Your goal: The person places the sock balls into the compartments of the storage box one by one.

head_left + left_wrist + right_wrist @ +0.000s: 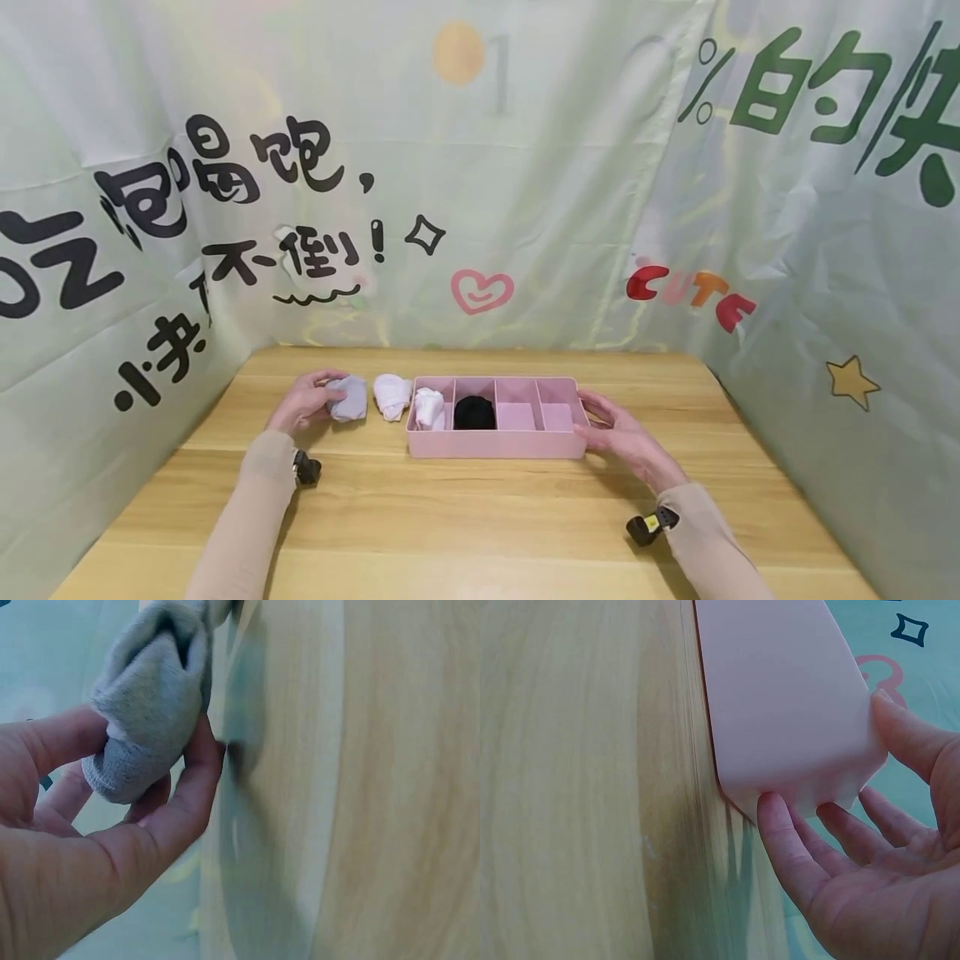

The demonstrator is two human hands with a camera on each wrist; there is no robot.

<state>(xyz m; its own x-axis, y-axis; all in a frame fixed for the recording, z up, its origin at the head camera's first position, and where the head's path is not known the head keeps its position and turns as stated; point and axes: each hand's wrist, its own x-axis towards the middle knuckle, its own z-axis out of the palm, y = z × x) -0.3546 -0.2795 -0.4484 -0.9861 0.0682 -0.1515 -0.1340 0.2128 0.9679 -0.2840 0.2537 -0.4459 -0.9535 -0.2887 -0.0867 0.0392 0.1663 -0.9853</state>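
Sock (348, 400), grey and folded into a bundle, is at the far left of the counter (480, 517), pinched between thumb and curled fingers of the left hand (303, 400). I'd expect it light, squashy and not at all fragile; a hold round its middle should keep the fold together. The right hand (626, 437), half curled, grips the right end of the pink divided box (495, 444), which looks like thin, stiff plastic, apt to slide.

You face a wood-grain tabletop (480, 525) bordered on three sides by pale green fabric walls (555, 200) bearing printed lettering (208, 158), a pink heart (482, 292) and a star (852, 383).
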